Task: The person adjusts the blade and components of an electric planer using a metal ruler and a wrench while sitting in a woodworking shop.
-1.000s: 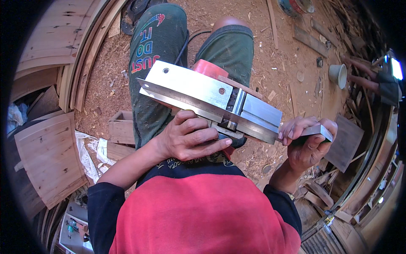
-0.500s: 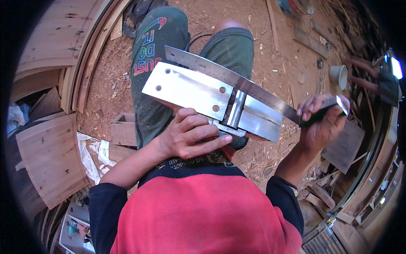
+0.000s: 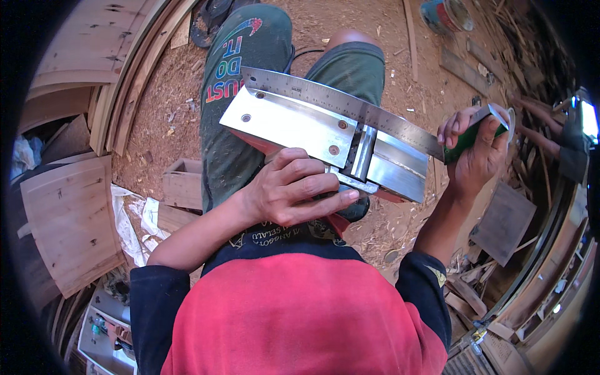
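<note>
Planer (image 3: 284, 122) lies just beyond left fingers (image 3: 315, 184) gripping its edge — right fingers (image 3: 460, 120) clasp a square (image 3: 369, 114).

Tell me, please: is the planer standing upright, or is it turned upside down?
Upside down: the planer has its flat metal sole and cutter drum facing up into view.

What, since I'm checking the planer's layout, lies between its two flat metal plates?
In the head view, a shiny metal cylinder lies in the dark gap between the larger plate and the smaller plate.
</note>
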### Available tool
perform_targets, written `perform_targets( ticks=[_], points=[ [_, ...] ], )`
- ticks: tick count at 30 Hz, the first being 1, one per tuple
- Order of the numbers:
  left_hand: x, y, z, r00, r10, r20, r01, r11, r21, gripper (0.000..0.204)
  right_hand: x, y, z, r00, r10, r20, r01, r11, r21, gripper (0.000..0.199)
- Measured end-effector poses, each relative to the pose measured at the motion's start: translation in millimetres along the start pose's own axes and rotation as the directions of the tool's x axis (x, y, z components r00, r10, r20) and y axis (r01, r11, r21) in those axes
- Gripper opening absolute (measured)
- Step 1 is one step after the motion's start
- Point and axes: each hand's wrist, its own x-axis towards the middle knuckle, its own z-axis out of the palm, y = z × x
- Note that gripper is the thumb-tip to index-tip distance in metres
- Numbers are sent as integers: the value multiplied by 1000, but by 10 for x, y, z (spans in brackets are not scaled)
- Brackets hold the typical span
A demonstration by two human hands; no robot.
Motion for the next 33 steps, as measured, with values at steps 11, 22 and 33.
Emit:
perform_targets(
  ticks=[11, 22, 33],
  points=[
    [1, 22, -33, 999, -27, 19, 27, 999, -27, 43, 218, 270, 7, 988, 98, -123, -83, 989, 120, 29],
    [6, 26, -43, 999, -32, 30, 33, 999, -35, 45, 636, 1359, 191, 882, 466, -74, -463, 885, 57, 50],
    [-12, 2, -19, 1000, -18, 12, 18, 999, -50, 46, 370, 143, 170, 821, -9, 571, 431, 666, -609, 32]
  ],
)
